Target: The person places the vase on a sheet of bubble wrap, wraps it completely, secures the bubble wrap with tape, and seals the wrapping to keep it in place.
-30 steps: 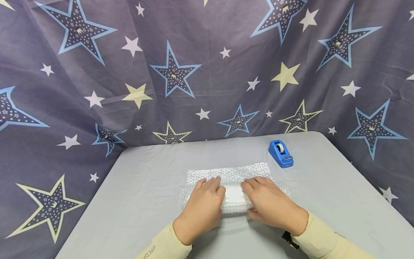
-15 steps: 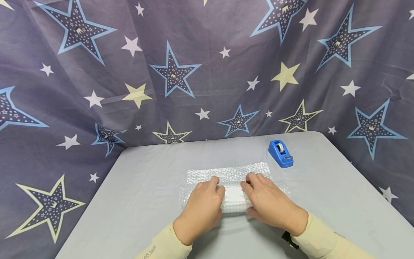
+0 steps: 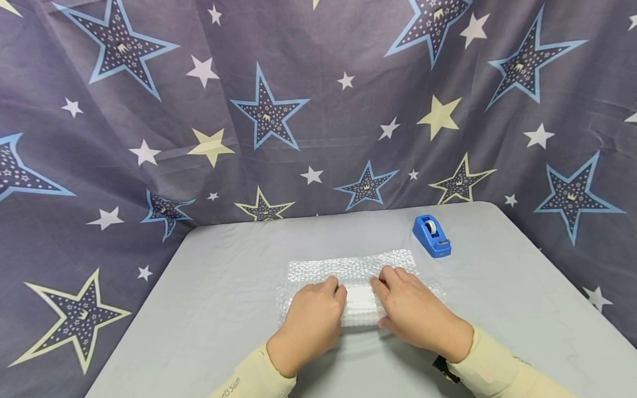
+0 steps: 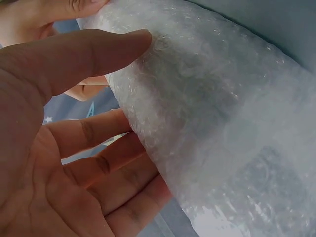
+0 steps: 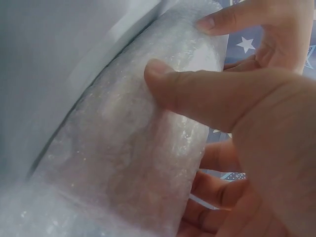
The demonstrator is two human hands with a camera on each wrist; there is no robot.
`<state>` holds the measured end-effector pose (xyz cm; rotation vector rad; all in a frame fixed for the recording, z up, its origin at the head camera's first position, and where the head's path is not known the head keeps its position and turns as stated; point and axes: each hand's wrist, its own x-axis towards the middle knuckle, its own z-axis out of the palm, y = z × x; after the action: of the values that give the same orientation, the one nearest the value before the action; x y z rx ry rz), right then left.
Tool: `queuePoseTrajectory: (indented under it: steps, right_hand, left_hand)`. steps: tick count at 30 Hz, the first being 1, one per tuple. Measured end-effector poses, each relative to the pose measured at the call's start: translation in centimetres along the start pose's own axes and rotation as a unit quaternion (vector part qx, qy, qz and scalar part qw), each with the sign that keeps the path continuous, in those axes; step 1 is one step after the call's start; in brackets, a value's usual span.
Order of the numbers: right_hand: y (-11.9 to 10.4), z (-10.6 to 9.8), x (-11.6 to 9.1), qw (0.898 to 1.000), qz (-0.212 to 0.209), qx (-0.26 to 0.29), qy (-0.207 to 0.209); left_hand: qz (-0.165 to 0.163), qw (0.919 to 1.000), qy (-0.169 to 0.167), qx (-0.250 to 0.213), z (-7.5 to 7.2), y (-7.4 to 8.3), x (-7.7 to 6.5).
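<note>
A bundle rolled in clear bubble wrap point(image 3: 360, 316) lies in the middle of the table, and what is inside cannot be made out. The flat tail of the bubble wrap point(image 3: 348, 268) spreads behind it. My left hand point(image 3: 313, 314) grips the left part of the roll. In the left wrist view its thumb presses the near side of the bubble wrap point(image 4: 207, 103), while the fingers reach over the far side. My right hand point(image 3: 420, 314) holds the right part the same way; the right wrist view shows its thumb on the bubble wrap point(image 5: 123, 143). The far fingertips are partly hidden.
A blue tape dispenser point(image 3: 432, 236) with a roll of tape stands behind the bundle to the right. Grey cloth covers the table point(image 3: 224, 287). A star-patterned curtain point(image 3: 318, 110) hangs along the back and both sides.
The fingers of both hands have shifted slightly on the roll, the left ones curling lower. The bundle, the wrap's tail and the tape dispenser stay in place.
</note>
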<state>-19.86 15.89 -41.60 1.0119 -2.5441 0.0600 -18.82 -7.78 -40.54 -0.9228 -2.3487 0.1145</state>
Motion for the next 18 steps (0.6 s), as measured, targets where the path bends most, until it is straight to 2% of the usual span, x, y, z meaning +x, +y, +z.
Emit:
queuePoseTrajectory:
  steps: [12, 18]
  right_hand:
    - [-0.12, -0.24, 0.13, 1.000, 0.015, -0.006, -0.002]
    - [-0.17, -0.37, 0.22, 1.000, 0.013, -0.016, 0.002]
  left_hand:
    - [0.001, 1.0000, 0.001, -0.007, -0.08, -0.05, 0.01]
    - [-0.006, 0.9997, -0.022, 0.000, -0.18, -0.22, 0.05]
